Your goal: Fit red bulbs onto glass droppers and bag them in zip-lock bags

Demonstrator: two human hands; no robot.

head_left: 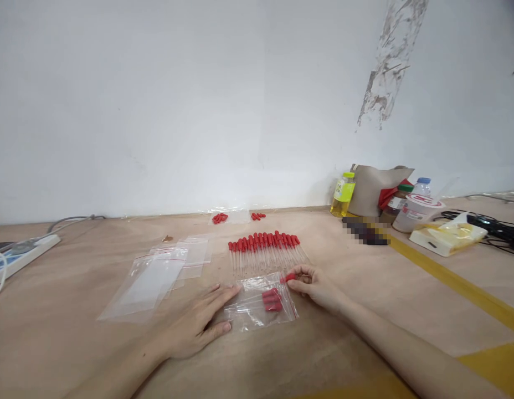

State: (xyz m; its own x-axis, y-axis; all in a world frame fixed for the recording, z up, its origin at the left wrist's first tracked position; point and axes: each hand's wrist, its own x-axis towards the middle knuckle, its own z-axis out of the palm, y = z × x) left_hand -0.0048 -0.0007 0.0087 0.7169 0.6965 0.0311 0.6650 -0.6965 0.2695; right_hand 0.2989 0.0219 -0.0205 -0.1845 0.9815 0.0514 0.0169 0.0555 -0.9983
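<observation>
A clear zip bag (pixel 244 321) lies flat in front of me with several red-bulbed droppers (pixel 272 300) inside. My left hand (pixel 199 321) rests open on the table, its fingertips at the bag's left edge. At the bag's right end, by its red-striped mouth, my right hand (pixel 317 285) pinches the red bulb of a single dropper (pixel 290 276). That dropper's tube is hard to make out at the bag's opening. Just beyond the bag, a row of droppers (pixel 265 241) lies side by side, red bulbs away from me and thin clear tubes toward me.
Flat zip bags (pixel 153 282) overlap to the left. Small piles of red bulbs (pixel 220 218) sit near the wall. A power strip (pixel 24 255) lies far left. At right stand a yellow bottle (pixel 343 195), a lidded cup (pixel 417 213) and a white box (pixel 448 235), with black cables behind.
</observation>
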